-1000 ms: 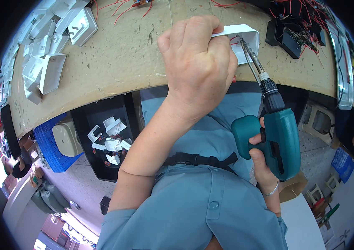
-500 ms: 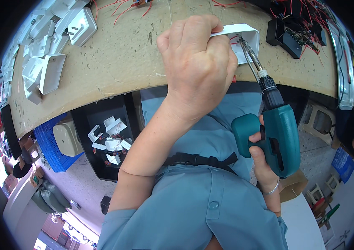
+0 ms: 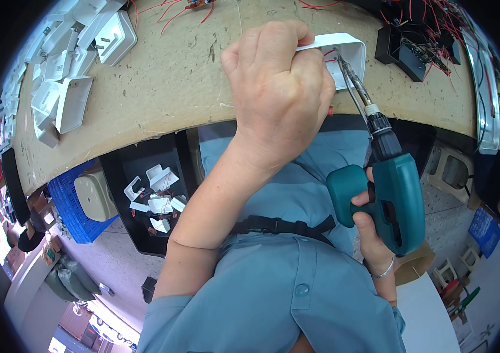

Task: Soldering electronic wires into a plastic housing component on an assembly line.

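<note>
My left hand (image 3: 282, 88) is closed around the near side of a white plastic housing (image 3: 355, 57) at the bench's front edge. Its fingertips are hidden behind the knuckles. In my right hand (image 3: 370, 232) is a green pistol-shaped soldering gun (image 3: 400, 200), its handle gripped from below. The gun's metal tip, with a thin tube running alongside, reaches into the open housing beside a short red wire (image 3: 328, 54). Whether the tip touches the wire's end I cannot tell.
White plastic housings (image 3: 73, 106) lie piled on the bench (image 3: 162, 94) at left. Black boxes (image 3: 402, 54) with red wires sit at right. Below the edge, a black tray (image 3: 138, 229) holds small white parts, beside a blue crate (image 3: 79, 203). A dark sleeve and hand show far right.
The rear of the soldering gun has dropped slightly toward me with my right hand. My left hand and the housing stay almost in place.
</note>
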{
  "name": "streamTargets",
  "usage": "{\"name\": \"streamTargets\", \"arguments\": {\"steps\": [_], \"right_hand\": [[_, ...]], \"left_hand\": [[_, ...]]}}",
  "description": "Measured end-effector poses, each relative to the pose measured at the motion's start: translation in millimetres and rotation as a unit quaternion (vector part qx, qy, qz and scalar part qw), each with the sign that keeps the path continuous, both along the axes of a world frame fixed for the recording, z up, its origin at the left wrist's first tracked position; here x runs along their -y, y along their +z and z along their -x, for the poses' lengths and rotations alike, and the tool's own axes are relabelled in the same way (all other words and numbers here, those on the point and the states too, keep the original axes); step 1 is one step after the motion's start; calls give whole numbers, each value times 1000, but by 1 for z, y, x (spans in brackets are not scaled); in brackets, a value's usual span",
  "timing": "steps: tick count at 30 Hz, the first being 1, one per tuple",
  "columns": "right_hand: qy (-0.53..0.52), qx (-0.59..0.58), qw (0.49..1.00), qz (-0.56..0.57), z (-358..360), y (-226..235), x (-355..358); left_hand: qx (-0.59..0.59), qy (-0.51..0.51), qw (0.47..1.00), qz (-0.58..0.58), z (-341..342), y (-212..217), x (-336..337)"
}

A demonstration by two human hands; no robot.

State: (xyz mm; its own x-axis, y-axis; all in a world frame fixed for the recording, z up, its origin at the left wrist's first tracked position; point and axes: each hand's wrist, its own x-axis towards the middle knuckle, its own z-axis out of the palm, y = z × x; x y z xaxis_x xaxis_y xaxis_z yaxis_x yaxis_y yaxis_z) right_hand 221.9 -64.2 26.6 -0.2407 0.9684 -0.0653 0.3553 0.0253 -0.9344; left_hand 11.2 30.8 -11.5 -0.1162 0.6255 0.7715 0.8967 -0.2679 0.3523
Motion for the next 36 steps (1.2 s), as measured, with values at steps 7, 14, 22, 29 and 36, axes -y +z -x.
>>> {"name": "streamTargets", "arguments": {"steps": [7,14,22,29,36], "right_hand": [[40,22,999,-17,-20,0,4],[0,-35,999,-31,-18,0,6],[-16,-42,998,-34,-17,0,7],[-41,-58,996,-46,-15,0,6],[-54,-74,995,-45,-14,-1,6]], "left_hand": [[11,-11,1000,-4,2,0,-2],[36,-9,999,18,3,4,-1],[118,-51,984,126,8,29,3],[208,-51,962,171,7,30,3],[243,-57,951,184,10,29,1]]}}
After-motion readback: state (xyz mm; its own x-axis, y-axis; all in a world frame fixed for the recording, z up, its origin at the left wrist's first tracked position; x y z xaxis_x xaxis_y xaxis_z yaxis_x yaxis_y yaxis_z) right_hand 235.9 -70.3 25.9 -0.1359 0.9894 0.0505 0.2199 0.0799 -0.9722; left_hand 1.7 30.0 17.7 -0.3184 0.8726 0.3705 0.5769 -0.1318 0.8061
